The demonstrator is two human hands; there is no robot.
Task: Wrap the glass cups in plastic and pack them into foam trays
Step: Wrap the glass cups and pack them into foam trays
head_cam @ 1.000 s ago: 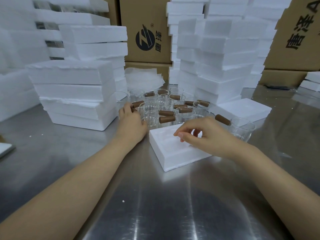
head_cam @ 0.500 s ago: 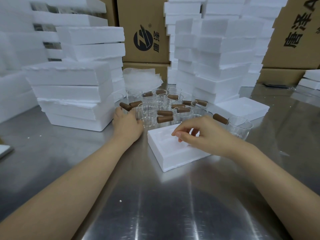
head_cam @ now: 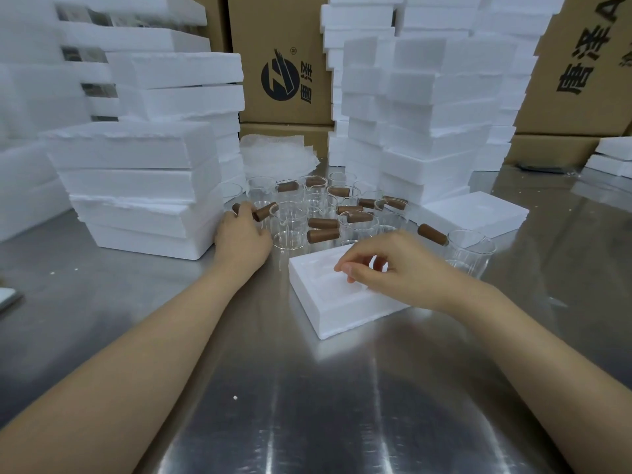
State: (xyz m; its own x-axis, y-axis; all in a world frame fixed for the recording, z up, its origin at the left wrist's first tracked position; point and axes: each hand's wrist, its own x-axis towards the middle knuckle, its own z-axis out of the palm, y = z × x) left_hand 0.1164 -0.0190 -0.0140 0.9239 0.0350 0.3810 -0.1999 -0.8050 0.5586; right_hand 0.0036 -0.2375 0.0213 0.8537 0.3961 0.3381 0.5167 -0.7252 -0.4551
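A brushed steel tabletop [head_cam: 307, 388] runs back to brown printed cardboard boxes [head_cam: 284, 35]. On it stand a tall stack of white foam blocks on the left [head_cam: 136, 186] and another on the right [head_cam: 427, 114]. A crumpled heap of clear plastic sheets [head_cam: 277, 155] lies between the stacks.

In front of the heap stands a cluster of clear glass cups with brown wooden handles [head_cam: 289, 227], unwrapped. One more such cup [head_cam: 470, 251] stands apart on the right.

The left hand [head_cam: 241, 239] reaches to the cluster's left edge, beside the left stack. Its fingertips lie over a brown handle, but whether they close round it cannot be told.

A shallow white foam tray [head_cam: 318, 302] lies flat in front of the cups, with no cup in it. The right hand [head_cam: 403, 268] rests on it, fingers loosely curled, holding nothing visible.
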